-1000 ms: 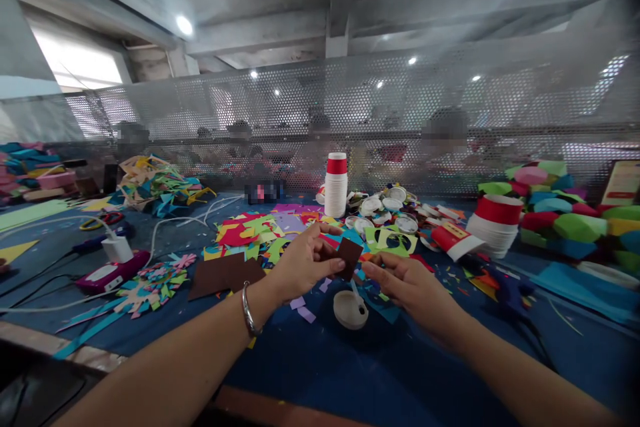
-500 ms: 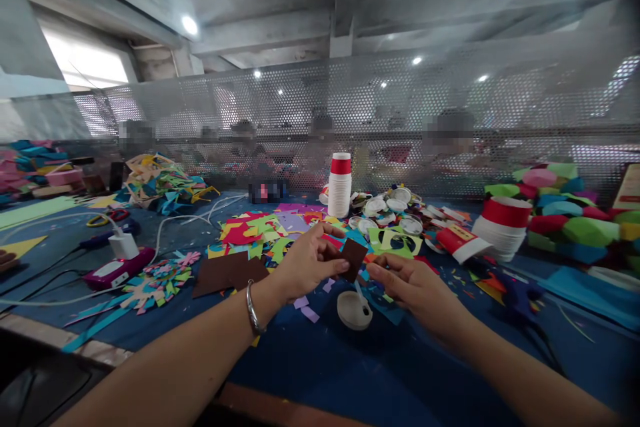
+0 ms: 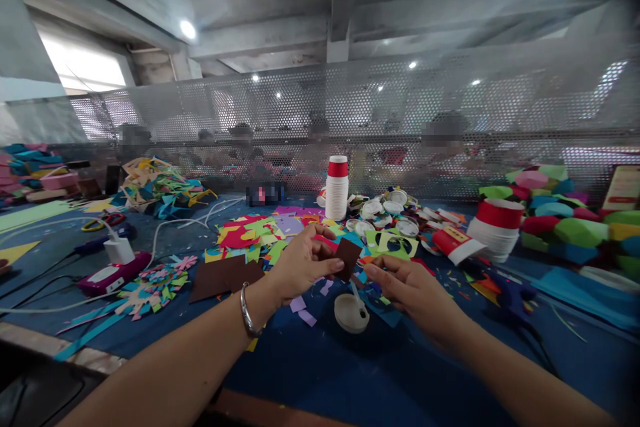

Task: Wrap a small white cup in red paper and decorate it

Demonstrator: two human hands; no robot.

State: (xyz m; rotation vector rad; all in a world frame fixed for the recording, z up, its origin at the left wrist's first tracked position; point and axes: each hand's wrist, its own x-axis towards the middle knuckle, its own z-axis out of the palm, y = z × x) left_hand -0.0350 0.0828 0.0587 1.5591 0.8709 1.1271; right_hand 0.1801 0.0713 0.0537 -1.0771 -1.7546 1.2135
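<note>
My left hand [image 3: 311,263], with a silver bangle at the wrist, pinches a small dark brown piece of paper [image 3: 349,259] between thumb and fingers. Close to the right edge of that piece, the thumb and fingertips of my right hand [image 3: 395,278] are pressed together; whatever they hold is too small to make out. Below both hands a round white lid [image 3: 350,321] sits on the blue table, with a dark opening and a pale stick-like part on top. Larger brown paper sheets [image 3: 217,277] lie left of my left hand.
Colourful paper scraps [image 3: 245,233] spread behind my hands, beside a tall paper cup stack [image 3: 337,193]. More cups [image 3: 495,230] and a dark blue corded tool [image 3: 507,297] are right. A purple power strip [image 3: 115,273] with cables lies left. A perforated metal screen [image 3: 280,113] stands behind.
The view has shifted slightly. Both hands keep nearly the same pose, with the brown piece still in my left hand and turned very little.
</note>
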